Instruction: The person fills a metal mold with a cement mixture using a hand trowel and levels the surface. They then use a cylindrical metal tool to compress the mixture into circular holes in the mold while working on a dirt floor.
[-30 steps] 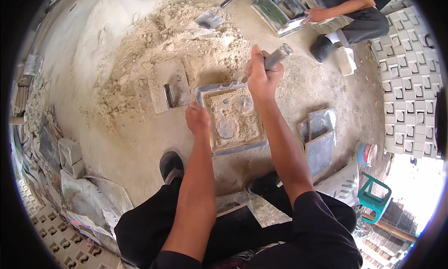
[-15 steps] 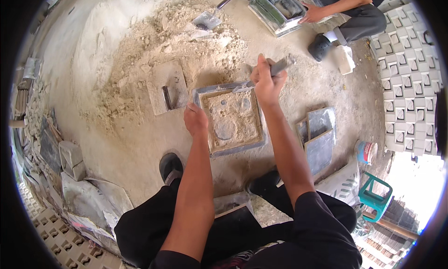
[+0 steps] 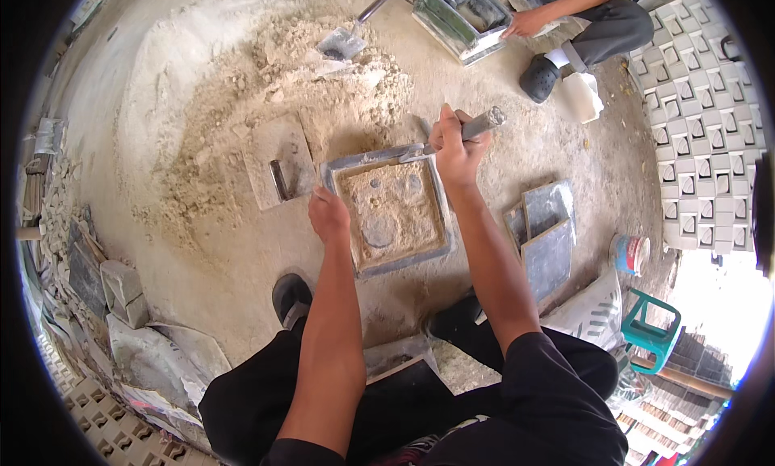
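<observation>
Between my feet lies a square mould frame (image 3: 349, 266) filled with sandy, pale mix (image 3: 397, 203), its surface uneven with round dents. My left hand (image 3: 331, 217) is closed at the frame's left side, thumb up, and seems to grip its edge; the fingertips are hidden. My right hand (image 3: 460, 149) wraps round the grey handle of a trowel (image 3: 417, 153), whose blade rests along the frame's far rim near the right corner. Left of the frame, a flat dusty board with a handle (image 3: 260, 169) lies on the ground.
A pile of sandy mix (image 3: 242, 102) spreads beyond, with a shovel (image 3: 341, 44) on it. Far right, another person's hand (image 3: 526, 23) touches a metal mould (image 3: 462, 22). Flat plates (image 3: 549, 252), a tub (image 3: 630, 254), a green stool (image 3: 651, 330) and stacked blocks (image 3: 698, 135) stand right.
The view has shifted slightly, so the scene sits a little further left. The trowel blade stays at the far rim, its handle tilted slightly differently. Both hands keep their hold.
</observation>
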The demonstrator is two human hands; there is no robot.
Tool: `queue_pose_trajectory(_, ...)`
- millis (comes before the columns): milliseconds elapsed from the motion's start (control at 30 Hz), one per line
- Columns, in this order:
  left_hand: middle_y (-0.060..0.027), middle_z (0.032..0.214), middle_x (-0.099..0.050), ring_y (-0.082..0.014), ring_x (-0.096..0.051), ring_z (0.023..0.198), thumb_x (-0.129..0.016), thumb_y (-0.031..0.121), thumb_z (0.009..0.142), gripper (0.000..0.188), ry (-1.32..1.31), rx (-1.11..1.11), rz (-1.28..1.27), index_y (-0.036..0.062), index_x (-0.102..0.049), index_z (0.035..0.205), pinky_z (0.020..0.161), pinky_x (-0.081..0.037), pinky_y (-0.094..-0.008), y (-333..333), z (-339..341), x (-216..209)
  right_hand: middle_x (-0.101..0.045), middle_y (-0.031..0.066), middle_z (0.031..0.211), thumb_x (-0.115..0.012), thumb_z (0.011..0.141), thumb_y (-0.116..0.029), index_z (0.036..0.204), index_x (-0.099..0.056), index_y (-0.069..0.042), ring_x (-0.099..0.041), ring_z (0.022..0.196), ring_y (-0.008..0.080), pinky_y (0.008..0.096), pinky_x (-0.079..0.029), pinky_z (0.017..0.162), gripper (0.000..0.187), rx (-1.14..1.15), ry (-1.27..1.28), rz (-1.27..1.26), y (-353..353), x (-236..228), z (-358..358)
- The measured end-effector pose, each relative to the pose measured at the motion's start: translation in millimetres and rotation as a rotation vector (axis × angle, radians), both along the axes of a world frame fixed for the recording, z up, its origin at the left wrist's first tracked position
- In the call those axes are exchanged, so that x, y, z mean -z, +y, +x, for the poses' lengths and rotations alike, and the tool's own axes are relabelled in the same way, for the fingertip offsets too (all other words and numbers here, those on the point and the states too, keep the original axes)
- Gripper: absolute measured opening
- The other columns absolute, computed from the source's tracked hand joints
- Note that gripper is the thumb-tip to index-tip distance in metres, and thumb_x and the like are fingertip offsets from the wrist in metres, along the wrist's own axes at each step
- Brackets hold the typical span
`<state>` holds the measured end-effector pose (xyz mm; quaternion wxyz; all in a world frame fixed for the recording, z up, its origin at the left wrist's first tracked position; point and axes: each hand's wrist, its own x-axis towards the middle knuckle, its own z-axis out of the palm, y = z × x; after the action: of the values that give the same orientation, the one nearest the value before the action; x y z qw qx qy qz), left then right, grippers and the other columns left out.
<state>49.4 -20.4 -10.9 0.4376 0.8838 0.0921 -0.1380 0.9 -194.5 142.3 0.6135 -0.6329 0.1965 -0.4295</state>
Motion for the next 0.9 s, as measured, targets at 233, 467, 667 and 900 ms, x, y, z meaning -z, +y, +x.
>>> queue_pose_trajectory(233, -0.0319, 0.106, -0.062, -0.0495, -0.055, 0.104, -0.025, 0.041, 0.098, 0.062, 0.002, 0.051, 0.023, -0.0084, -0.062, 0.106, 0.092, -0.041, -0.0523, 1.4, 2.6, 9.3, -0.041, -0.0017, 0.049, -0.054, 0.093, -0.008, 0.055, -0.046, -0.005, -0.032, 0.042, 0.0051, 0.0271, -0.021, 0.040, 0.038, -0.012, -0.048, 0.041, -9.0, 5.1, -5.4)
queue_pose_trajectory(467, -0.0320, 0.102, -0.062, -0.0500, -0.056, 0.100, -0.025, 0.040, 0.098, 0.062, -0.024, 0.003, 0.030, -0.0081, -0.063, 0.099, 0.089, -0.042, -0.0537, 5.6, 6.9, 8.4, -0.042, -0.0030, 0.050, -0.057, 0.092, -0.009, 0.055, -0.043, -0.008, -0.034, 0.044, 0.0042, 0.0251, -0.023, 0.041, 0.040, 0.046, -0.035, 0.013, 1.6, -4.1, -3.7)
queue_pose_trajectory(667, -0.0324, 0.102, -0.062, -0.0502, -0.056, 0.101, -0.024, 0.042, 0.099, 0.064, 0.012, -0.001, 0.005, -0.0079, -0.064, 0.100, 0.090, -0.041, -0.0541, 3.3, 5.1, 12.4, -0.044, -0.0023, 0.050, -0.057, 0.092, -0.011, 0.053, -0.045, -0.009, -0.037, 0.043, 0.0046, 0.0242, -0.028, 0.041, 0.041, -0.006, -0.040, 0.125, 10.0, -11.2, 0.0)
queue_pose_trajectory(900, -0.0317, 0.103, -0.062, -0.0495, -0.056, 0.102, -0.024, 0.044, 0.099, 0.065, -0.022, 0.031, -0.013, -0.0076, -0.063, 0.103, 0.090, -0.041, -0.0540, 4.9, 3.7, 5.7, -0.042, -0.0045, 0.051, -0.055, 0.094, -0.011, 0.056, -0.043, -0.008, -0.034, 0.045, 0.0031, 0.0246, -0.024, 0.041, 0.040, -0.085, 0.064, 0.125, 27.3, -11.0, 4.2)
